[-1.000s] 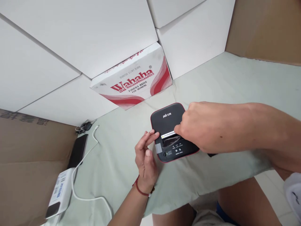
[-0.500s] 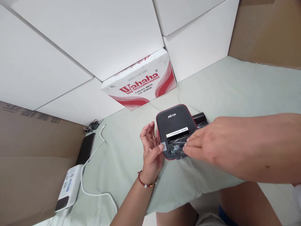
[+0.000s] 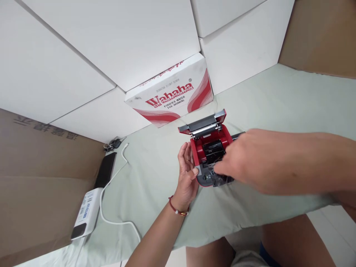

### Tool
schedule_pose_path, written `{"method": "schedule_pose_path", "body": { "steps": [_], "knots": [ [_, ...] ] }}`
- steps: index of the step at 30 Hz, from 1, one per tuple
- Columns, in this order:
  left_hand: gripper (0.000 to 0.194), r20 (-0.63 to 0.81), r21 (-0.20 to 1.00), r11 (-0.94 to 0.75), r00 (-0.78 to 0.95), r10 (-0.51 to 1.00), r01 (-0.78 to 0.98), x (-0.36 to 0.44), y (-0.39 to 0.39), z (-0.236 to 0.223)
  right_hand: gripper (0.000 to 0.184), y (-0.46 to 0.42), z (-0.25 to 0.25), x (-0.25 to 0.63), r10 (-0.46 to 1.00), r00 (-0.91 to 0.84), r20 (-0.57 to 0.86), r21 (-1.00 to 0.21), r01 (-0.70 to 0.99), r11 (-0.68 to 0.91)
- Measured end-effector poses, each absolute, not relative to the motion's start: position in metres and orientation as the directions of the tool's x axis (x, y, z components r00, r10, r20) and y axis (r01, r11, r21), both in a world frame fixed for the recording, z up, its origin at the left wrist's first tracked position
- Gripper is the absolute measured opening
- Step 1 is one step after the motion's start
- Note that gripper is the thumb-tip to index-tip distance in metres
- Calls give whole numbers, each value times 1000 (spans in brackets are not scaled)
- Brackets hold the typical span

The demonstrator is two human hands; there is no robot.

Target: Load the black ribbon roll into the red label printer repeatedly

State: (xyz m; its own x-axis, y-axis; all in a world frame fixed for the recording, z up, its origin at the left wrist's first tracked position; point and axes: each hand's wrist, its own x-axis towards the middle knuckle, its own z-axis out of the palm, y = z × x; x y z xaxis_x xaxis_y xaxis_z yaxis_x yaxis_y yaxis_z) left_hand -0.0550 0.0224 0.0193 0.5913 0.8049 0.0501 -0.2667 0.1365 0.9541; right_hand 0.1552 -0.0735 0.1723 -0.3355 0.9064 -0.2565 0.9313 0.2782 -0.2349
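A small red and dark grey printer (image 3: 194, 151) stands on the cloth with its lid (image 3: 203, 124) swung up. Inside its red bay lies a roll of shiny black film (image 3: 214, 149). A loose end of the film (image 3: 222, 180) spills over the front edge. My left hand (image 3: 189, 181) grips the printer's left side, thumb on the grey catch at the front corner. My right hand (image 3: 240, 161), somewhat blurred, is closed over the front right of the bay, fingertips at the film. Behind it part of a black cylinder (image 3: 238, 135) shows beside the printer.
A Wahaha water carton (image 3: 172, 96) stands behind the printer against stacked white boxes (image 3: 244, 55). To the left on the green cloth (image 3: 150, 178) are keys (image 3: 113, 144), a black flat object (image 3: 105, 170), a white device (image 3: 86, 214) and a white cable (image 3: 111, 220).
The printer's lid has opened upward, exposing the red bay and film roll. My left thumb stays at the catch; my right hand remains by the film. The view has shifted slightly.
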Motion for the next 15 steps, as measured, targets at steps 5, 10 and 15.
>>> {"method": "schedule_pose_path", "body": {
  "steps": [5,10,15],
  "knots": [
    [72,89,956,83,552,829,-280,-52,19,17,32,-29,161,150,972,-136,-192,-140,984,110],
    [72,80,961,86,562,823,-263,-51,18,20,24,-16,143,149,957,-111,-269,-86,992,91],
    [70,84,954,96,564,821,-283,-52,19,19,23,-15,144,147,959,-107,-262,-79,993,89]
  ]
}}
